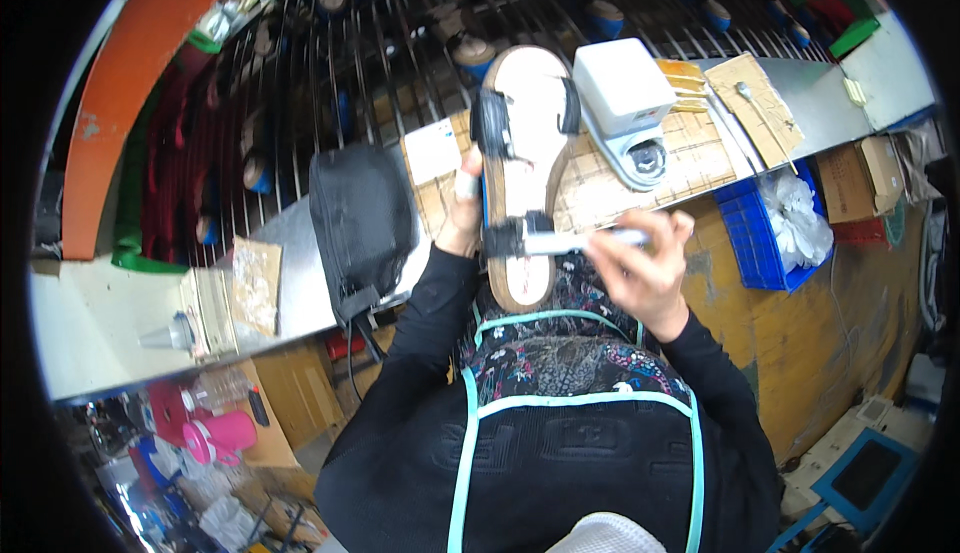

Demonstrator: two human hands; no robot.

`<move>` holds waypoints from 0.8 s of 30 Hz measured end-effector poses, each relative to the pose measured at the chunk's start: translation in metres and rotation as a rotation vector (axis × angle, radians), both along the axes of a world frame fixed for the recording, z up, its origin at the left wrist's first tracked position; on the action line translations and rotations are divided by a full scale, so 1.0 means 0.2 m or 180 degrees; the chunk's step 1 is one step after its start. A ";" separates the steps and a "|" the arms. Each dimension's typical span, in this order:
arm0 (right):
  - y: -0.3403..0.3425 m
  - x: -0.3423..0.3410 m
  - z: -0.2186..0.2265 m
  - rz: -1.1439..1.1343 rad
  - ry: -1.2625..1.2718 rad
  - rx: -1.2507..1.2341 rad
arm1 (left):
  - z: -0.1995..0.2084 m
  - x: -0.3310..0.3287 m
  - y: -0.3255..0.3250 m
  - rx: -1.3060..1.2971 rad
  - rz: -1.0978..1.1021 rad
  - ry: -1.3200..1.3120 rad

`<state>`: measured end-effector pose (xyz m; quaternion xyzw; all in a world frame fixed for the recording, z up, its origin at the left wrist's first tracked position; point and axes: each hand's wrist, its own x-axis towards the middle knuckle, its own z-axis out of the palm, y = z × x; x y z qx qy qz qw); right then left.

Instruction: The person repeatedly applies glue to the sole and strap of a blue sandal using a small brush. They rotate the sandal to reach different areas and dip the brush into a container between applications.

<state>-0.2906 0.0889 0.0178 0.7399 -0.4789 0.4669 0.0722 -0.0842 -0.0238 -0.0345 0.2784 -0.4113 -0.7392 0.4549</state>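
Observation:
A sandal (533, 181) with a pale footbed, brown edge and black straps is held up over the front of the bench. My left hand (462, 211) grips it by its left edge, with the thumb upright along the side; the other fingers are hidden. In my right hand (648, 265) is a slim white pen-like tool (558, 243), its far end at the lower black strap (505, 237). Whether the tip touches the strap, I cannot tell.
Behind the sandal stands a white and grey device (622, 88) with a round opening. A black bag (360, 218) lies left, a brush on cardboard (755, 103) right. Sandals rest on a rack of metal rods (385, 63) beyond. A blue crate (745, 238) stands lower right.

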 end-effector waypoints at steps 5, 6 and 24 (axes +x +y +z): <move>-0.32 -0.12 0.19 -0.0403 -0.0699 0.0429 | 0.01 -0.03 -0.02 -0.0419 -0.0674 -0.0271; -0.37 -0.14 0.22 -0.0591 -0.0573 0.0239 | 0.01 -0.04 0.00 -0.0343 -0.0480 -0.0191; -0.38 -0.01 -0.58 0.4033 -0.6155 0.3423 | -0.07 0.11 -0.30 0.1190 0.0215 0.2618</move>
